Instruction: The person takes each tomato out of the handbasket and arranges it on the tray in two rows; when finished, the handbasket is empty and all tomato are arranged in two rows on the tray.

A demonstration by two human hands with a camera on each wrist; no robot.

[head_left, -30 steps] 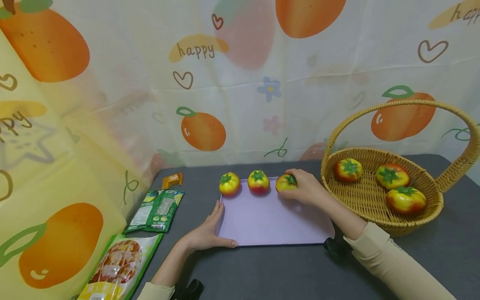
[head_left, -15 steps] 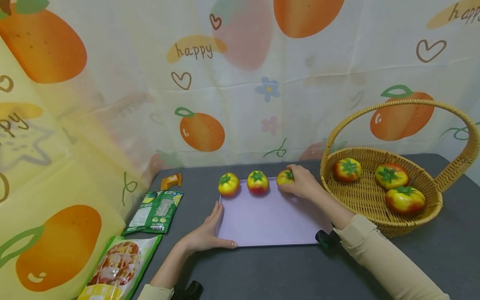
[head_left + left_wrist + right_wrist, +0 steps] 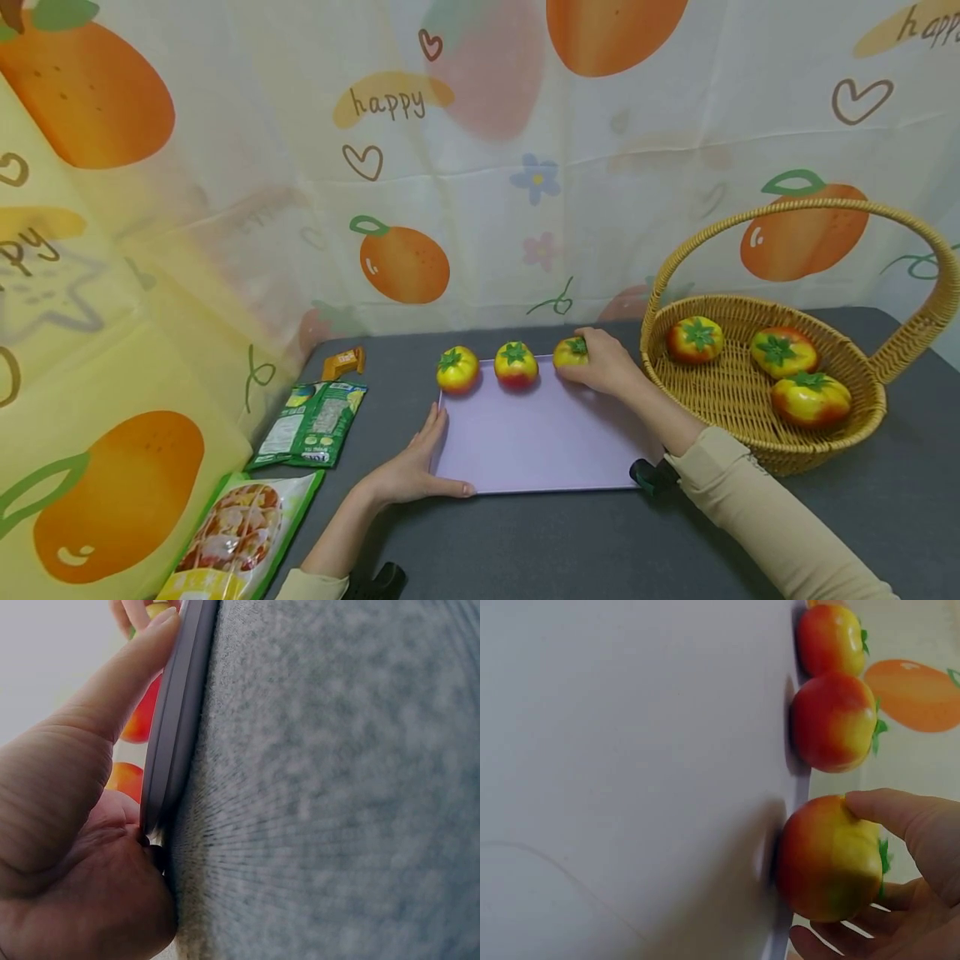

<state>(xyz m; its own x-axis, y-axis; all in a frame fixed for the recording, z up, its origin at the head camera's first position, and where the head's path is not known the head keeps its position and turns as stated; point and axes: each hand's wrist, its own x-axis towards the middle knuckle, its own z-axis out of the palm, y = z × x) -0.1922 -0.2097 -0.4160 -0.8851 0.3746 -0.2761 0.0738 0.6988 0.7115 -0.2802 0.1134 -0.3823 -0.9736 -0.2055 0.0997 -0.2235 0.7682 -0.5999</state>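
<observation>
Along the far edge of a lilac tray [image 3: 525,442] three red-and-yellow tomatoes with green leaf tops stand in a row. They are the left tomato [image 3: 458,371], the middle tomato [image 3: 516,367] and the right tomato [image 3: 570,353]. My right hand [image 3: 609,363] holds the right one, thumb on one side and fingers on the other, as the right wrist view shows on that tomato [image 3: 831,859]. At the tray's near left corner my left hand [image 3: 408,471] rests with straight fingers along the left side, its thumb [image 3: 112,690] lying against the front rim.
A wicker basket [image 3: 720,404] with a tall handle stands at the right, holding three more tomatoes. On the left lie a brown wrapped snack [image 3: 344,363], a green packet [image 3: 311,423] and a larger food bag [image 3: 240,533]. A fruit-printed cloth [image 3: 480,208] hangs behind the grey table.
My right hand shifted slightly back and its forearm swung a little left, still gripping the right tomato. Over the last half second almost nothing moved. My left hand kept its place.
</observation>
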